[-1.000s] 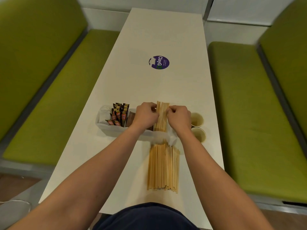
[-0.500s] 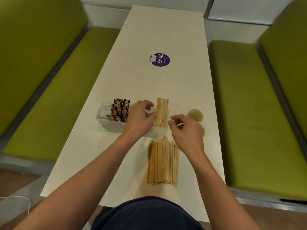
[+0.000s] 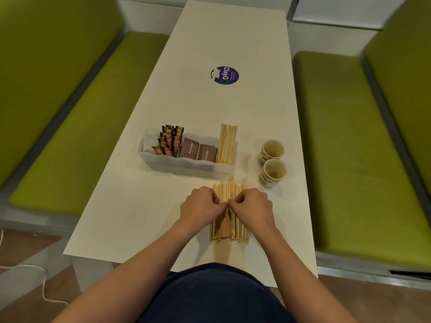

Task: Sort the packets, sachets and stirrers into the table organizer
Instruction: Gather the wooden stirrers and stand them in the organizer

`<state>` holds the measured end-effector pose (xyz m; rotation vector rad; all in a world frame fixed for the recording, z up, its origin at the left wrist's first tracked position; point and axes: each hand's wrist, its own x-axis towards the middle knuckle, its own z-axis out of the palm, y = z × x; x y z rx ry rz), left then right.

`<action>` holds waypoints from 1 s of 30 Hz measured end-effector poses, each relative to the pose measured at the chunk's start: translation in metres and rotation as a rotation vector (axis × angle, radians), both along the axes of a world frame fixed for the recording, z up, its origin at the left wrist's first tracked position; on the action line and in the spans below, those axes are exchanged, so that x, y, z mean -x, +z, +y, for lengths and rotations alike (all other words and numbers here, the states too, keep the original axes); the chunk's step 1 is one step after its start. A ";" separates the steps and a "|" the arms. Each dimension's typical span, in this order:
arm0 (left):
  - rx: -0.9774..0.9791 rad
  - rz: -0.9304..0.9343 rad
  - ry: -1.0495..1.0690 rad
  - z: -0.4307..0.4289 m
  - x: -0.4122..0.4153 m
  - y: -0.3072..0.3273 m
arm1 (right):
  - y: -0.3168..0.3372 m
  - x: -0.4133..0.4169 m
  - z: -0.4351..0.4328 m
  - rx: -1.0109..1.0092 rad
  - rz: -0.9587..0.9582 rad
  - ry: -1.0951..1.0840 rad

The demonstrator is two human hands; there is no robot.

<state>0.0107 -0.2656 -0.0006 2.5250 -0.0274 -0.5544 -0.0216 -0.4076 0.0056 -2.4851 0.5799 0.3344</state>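
Just back from organizer (image 3: 186,165), left hand (image 3: 200,206) and right hand (image 3: 253,207) now both pinching loose stirrers (image 3: 227,190) lying under them; organizer just beyond knuckles, one bundle (image 3: 227,143) already inside; next bundle likely starting

Two paper cups (image 3: 271,150), two brown sugar packets (image 3: 190,149), one organizer (image 3: 186,165), one sticker (image 3: 225,75).

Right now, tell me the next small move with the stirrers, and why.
Probably lift a small bunch from the loose stirrers: the left hand and right hand pinch the pile's middle, and the organizer holds sorted stirrers in its right-end compartment.
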 end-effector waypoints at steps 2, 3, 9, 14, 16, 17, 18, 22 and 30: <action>0.039 0.027 0.024 -0.001 -0.001 0.001 | 0.000 -0.001 0.000 -0.037 0.003 -0.035; 0.061 0.047 0.040 -0.001 -0.002 0.001 | 0.000 -0.001 0.000 -0.055 0.007 -0.053; 0.183 0.115 0.136 0.005 -0.007 0.005 | 0.000 -0.001 -0.006 -0.154 0.003 -0.118; 0.256 0.211 0.156 0.014 -0.011 0.014 | -0.001 0.001 -0.011 -0.275 -0.026 -0.162; 0.288 0.226 0.149 0.019 -0.012 0.021 | 0.001 0.003 -0.013 -0.325 -0.049 -0.171; 0.308 0.221 0.132 0.022 -0.013 0.026 | 0.002 0.004 -0.014 -0.346 -0.061 -0.175; 0.334 0.207 0.109 0.023 -0.014 0.034 | 0.004 0.006 -0.014 -0.366 -0.075 -0.180; 0.502 0.062 0.064 0.022 -0.038 0.071 | 0.008 0.012 -0.015 -0.471 -0.162 -0.200; 0.585 -0.259 0.149 -0.014 -0.118 0.088 | 0.030 0.009 -0.018 -0.546 -0.392 -0.277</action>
